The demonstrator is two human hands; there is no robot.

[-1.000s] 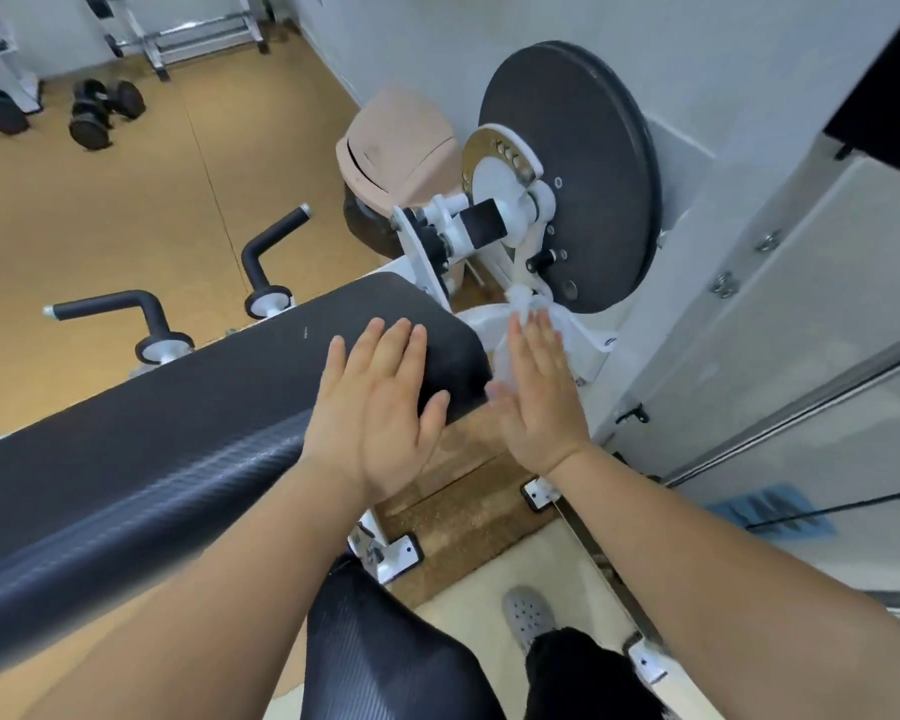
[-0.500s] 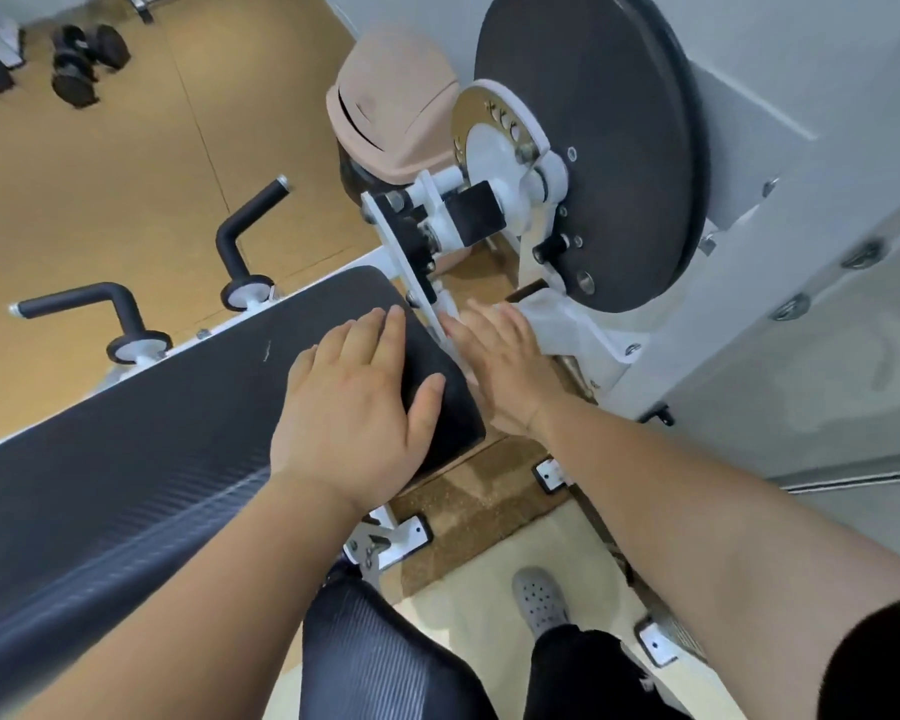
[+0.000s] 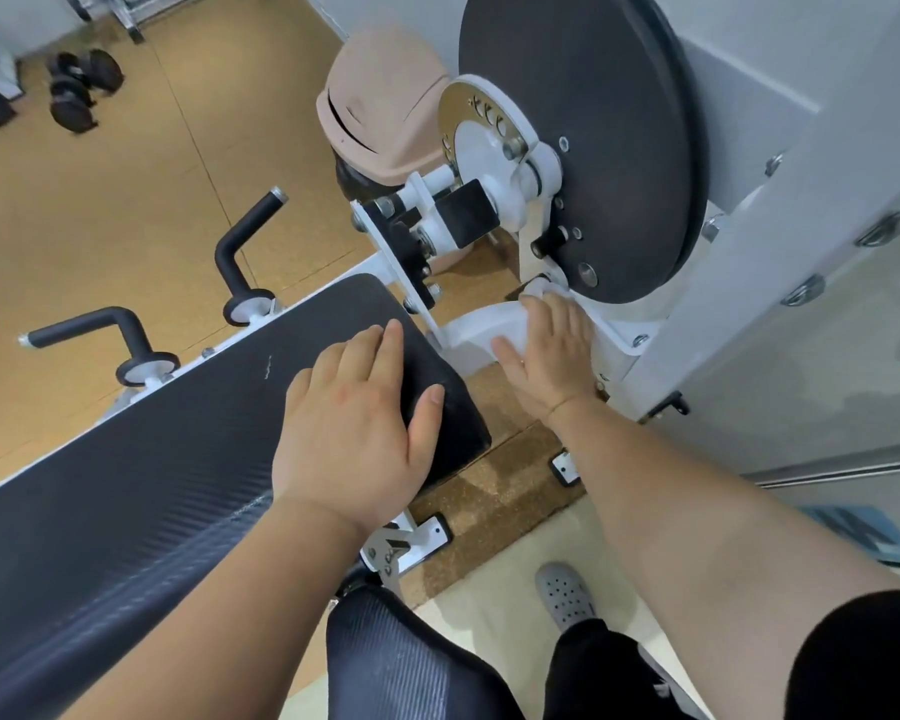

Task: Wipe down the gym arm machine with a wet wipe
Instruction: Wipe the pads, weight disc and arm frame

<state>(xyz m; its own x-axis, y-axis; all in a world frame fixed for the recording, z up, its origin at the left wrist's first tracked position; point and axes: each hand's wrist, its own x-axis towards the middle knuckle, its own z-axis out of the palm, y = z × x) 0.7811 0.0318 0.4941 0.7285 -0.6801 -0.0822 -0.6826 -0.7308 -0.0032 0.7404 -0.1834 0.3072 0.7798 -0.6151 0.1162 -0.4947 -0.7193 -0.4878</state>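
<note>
Wet wipe is bunched under the fingertips of my right hand, which lies flat with fingers straight, pressing it onto the white frame of the gym arm machine, just under the black disc. Half a second ago that hand was against the corner of the black pad. It has since slid across to the frame, so I judge the wiping has reached the metalwork (whether the 2 handles are done, I cannot tell). My left hand rests flat and relaxed on the pad, bracing me. Beyond the pivot stands 1 pink swing-lid bin with a dark liner, its contents hidden.
</note>
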